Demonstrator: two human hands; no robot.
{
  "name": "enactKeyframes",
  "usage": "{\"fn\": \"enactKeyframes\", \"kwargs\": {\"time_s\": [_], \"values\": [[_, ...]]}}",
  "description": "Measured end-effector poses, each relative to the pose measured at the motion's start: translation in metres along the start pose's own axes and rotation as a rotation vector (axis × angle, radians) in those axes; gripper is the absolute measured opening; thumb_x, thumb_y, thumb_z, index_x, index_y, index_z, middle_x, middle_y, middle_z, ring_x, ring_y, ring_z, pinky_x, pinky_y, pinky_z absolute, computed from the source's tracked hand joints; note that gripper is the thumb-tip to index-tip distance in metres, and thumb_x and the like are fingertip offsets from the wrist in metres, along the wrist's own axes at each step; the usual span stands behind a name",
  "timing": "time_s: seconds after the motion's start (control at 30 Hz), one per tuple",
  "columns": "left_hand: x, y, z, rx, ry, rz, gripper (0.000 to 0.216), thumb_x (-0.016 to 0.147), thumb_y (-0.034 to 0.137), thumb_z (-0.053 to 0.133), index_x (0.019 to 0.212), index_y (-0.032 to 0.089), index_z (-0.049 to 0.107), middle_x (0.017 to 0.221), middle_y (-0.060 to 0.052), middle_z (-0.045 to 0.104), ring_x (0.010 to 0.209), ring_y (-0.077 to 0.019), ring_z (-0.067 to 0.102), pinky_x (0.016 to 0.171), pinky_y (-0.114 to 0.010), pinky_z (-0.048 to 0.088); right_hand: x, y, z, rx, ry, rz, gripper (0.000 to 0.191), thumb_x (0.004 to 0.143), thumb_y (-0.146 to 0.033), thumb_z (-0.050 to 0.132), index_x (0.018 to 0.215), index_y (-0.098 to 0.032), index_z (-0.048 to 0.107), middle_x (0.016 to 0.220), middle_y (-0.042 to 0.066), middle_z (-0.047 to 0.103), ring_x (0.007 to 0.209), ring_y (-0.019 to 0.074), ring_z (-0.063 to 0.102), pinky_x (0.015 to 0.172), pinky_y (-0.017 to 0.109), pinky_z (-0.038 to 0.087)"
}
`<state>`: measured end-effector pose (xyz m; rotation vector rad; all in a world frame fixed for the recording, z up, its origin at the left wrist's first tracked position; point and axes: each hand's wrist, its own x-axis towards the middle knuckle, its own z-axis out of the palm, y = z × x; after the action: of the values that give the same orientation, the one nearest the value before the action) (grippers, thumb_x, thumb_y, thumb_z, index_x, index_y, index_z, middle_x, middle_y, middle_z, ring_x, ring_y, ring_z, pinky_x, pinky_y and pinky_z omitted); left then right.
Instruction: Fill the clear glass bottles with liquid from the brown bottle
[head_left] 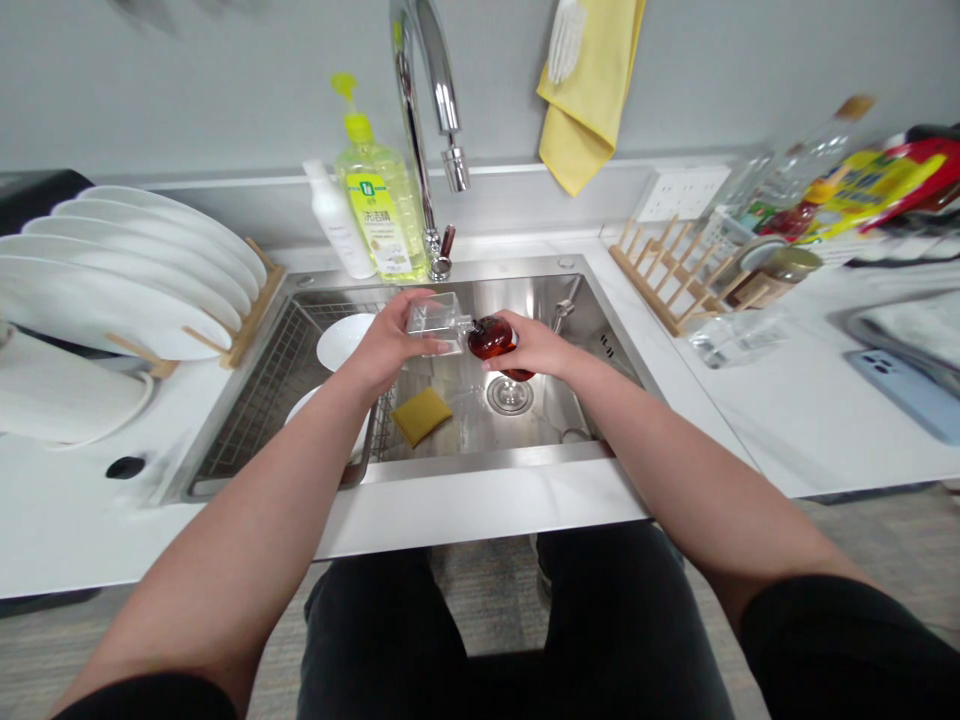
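Note:
My left hand (387,342) is closed around a clear, square-sided bottle (439,318), tipped on its side with its neck pointing right. In my right hand (538,345) is a rounded bottle of dark amber liquid (491,338), tilted toward the left. The two bottle mouths meet or nearly meet over the sink (480,460); whether liquid passes between them I cannot tell. Below them a yellow sponge (421,415) lies on the sink floor, left of the drain (510,396). White bowls (343,340) rest in a wire basket (255,400), partly behind my left arm.
A chrome faucet (409,120) rises behind the sink, beside a dish soap bottle (381,210) and a white bottle (335,220). White plates (112,300) stand racked at left. At right are a wooden rack (667,285), jars, bottles and a phone (904,390). A yellow cloth (589,100) hangs above.

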<state>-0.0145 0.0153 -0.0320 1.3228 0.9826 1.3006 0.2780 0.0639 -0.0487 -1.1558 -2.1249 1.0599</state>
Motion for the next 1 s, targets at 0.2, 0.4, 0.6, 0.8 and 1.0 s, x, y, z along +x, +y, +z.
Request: {"fn": "enactKeyframes", "kwargs": {"time_s": [0.2,0.4,0.6,0.8,1.0], "values": [[0.0001,-0.0005,-0.0007,0.006,-0.001,-0.002,0.088,0.054,0.016,0.109,0.134,0.028,0.074,0.135,-0.005,0.075,0.118,-0.0278,0.075,0.106,-0.047,0.065,0.0001,-0.0002,-0.0003,-0.008,-0.006,0.003,0.073,0.072,-0.049,0.105,0.134,-0.027,0.073,0.127,0.006,0.086,0.122,0.0377,0.08,0.118,0.058,0.058],[0.0008,-0.0025,-0.0018,0.018,-0.007,0.005,0.088,0.054,0.016,0.109,0.134,0.028,0.074,0.136,-0.005,0.075,0.121,-0.0273,0.074,0.105,-0.044,0.065,0.0,0.0003,0.0009,-0.014,-0.005,0.012,0.072,0.072,-0.047,0.106,0.134,-0.029,0.073,0.128,0.005,0.086,0.123,0.0381,0.08,0.119,0.058,0.059],[0.0008,-0.002,-0.0019,0.025,-0.011,0.002,0.088,0.054,0.016,0.109,0.134,0.028,0.074,0.133,-0.004,0.075,0.118,-0.0266,0.075,0.105,-0.045,0.065,0.0001,0.0013,0.0015,-0.002,-0.005,0.008,0.073,0.071,-0.047,0.105,0.134,-0.029,0.073,0.128,0.005,0.086,0.123,0.0382,0.081,0.119,0.057,0.059],[0.0011,-0.0033,-0.0038,0.044,-0.017,0.015,0.093,0.055,0.019,0.11,0.14,0.028,0.074,0.137,-0.007,0.075,0.12,-0.0291,0.075,0.107,-0.051,0.067,-0.0002,0.0004,0.0007,-0.002,-0.003,0.014,0.074,0.071,-0.048,0.105,0.135,-0.029,0.073,0.128,0.005,0.087,0.123,0.0377,0.081,0.118,0.057,0.058],[0.0014,-0.0036,-0.0046,0.057,-0.014,0.007,0.1,0.056,0.022,0.111,0.148,0.029,0.072,0.143,-0.008,0.074,0.116,-0.0283,0.078,0.109,-0.052,0.067,-0.0004,0.0003,0.0009,0.004,-0.002,0.014,0.073,0.071,-0.048,0.105,0.134,-0.029,0.073,0.128,0.005,0.087,0.123,0.0376,0.081,0.118,0.056,0.058]]}}
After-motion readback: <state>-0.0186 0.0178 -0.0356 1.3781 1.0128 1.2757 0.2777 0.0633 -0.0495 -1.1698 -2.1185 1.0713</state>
